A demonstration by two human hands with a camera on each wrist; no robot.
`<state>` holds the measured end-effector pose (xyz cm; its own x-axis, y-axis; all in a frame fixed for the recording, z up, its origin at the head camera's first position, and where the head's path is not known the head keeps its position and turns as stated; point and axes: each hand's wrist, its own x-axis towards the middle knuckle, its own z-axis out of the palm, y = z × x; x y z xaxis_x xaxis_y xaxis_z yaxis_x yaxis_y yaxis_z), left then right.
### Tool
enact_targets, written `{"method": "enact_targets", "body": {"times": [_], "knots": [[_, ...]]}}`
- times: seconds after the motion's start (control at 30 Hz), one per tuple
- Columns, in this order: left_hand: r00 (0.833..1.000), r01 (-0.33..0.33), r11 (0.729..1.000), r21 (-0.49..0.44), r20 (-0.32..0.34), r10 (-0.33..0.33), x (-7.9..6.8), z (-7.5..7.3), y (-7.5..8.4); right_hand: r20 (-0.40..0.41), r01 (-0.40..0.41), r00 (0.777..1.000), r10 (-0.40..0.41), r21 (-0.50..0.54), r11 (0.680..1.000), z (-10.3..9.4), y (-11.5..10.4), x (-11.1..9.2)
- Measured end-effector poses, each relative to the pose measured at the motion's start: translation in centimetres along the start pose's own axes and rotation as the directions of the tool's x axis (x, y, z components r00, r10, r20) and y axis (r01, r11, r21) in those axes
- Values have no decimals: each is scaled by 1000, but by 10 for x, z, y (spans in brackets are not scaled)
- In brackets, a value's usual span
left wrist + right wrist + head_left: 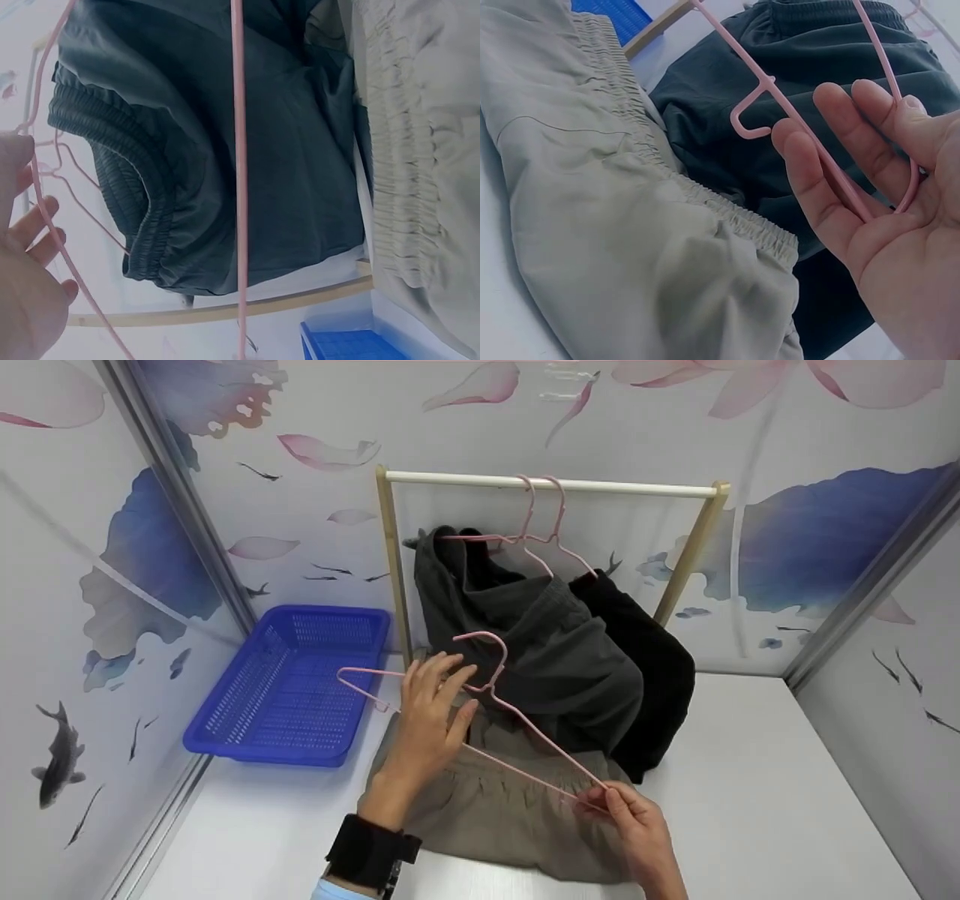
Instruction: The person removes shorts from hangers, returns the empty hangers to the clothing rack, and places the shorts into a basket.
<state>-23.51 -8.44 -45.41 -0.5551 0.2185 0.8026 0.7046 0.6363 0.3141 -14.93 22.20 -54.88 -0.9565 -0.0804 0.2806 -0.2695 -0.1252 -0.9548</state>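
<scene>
A pink hanger (540, 731) is held above a khaki elastic-waisted garment (525, 829) that lies on the white table. My right hand (637, 825) pinches the hanger's right end between thumb and fingers; the right wrist view shows the wire bend crossing the palm (900, 247). Near the hanger's neck, my left hand (431, 720) has its fingers spread and fairly straight. In the left wrist view the hanger's wire passes across the front of these fingers (37, 225). Behind the hands hangs a dark grey elastic-waisted garment (525, 637).
A clothes rack (637, 489) with a white rail and wooden legs stands at the back. Two pink hangers hang from it, bearing the grey garment and a black garment (664, 682). To the left sits a blue plastic basket (281, 754). Patterned walls enclose the table.
</scene>
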Motion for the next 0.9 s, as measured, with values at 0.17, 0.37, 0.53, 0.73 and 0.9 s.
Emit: {"method": "enact_targets", "body": {"times": [0.17,0.37,0.53,0.73,0.9], "knots": [[1000,16,1000,-4,-9,-16,-5,-2,-4,-22,28,999,-29,-30,999,0,-3,1],[999,27,999,30,-29,-26,-10,-4,-9,-33,55,998,-55,-11,998,-1,-6,1],[999,22,999,43,-51,-19,-16,-3,-13,-48,54,997,-53,26,998,0,-10,1],[998,61,996,61,-35,-59,-24,-5,-17,-60,78,995,-77,25,997,1,-14,2],[995,95,992,85,-20,-94,-29,-7,-21,-70,95,993,-93,26,995,1,-18,1]]}}
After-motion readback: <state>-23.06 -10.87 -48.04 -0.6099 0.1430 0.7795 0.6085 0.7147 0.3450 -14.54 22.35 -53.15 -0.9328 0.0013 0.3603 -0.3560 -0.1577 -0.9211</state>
